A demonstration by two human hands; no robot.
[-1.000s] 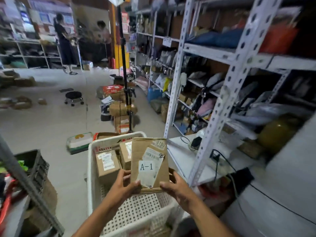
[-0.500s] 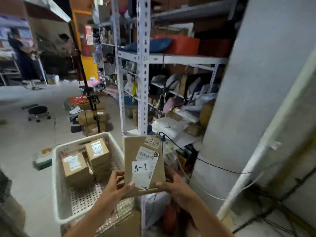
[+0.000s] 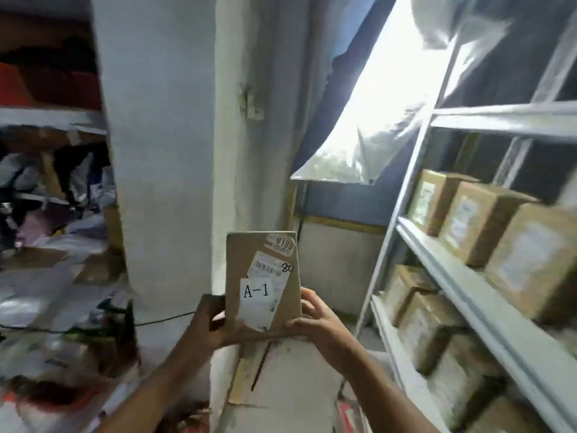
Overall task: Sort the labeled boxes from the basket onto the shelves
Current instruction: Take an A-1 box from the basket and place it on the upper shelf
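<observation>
I hold a flat brown cardboard box (image 3: 249, 264) upright in front of me, its face showing a white "A-1" label and a barcode sticker. My left hand (image 3: 209, 326) grips its lower left edge and my right hand (image 3: 315, 320) grips its lower right edge. A grey metal shelf unit (image 3: 462, 295) stands to the right, with labeled brown boxes (image 3: 477, 226) on its middle shelf and more boxes (image 3: 427, 326) on the shelf below. The basket is out of view.
A white concrete pillar (image 3: 162, 151) rises straight ahead, just behind the box. Left of it is another shelf (image 3: 46, 117) crowded with bags and parcels. A bright plastic sheet (image 3: 368, 126) hangs over a window beyond the right shelf. Cables run along the pillar's foot.
My view has swung far to the right: the basket and the open floor have left the frame, and the pillar and a box-filled shelf have come in. Both hands keep the same hold on the box.
</observation>
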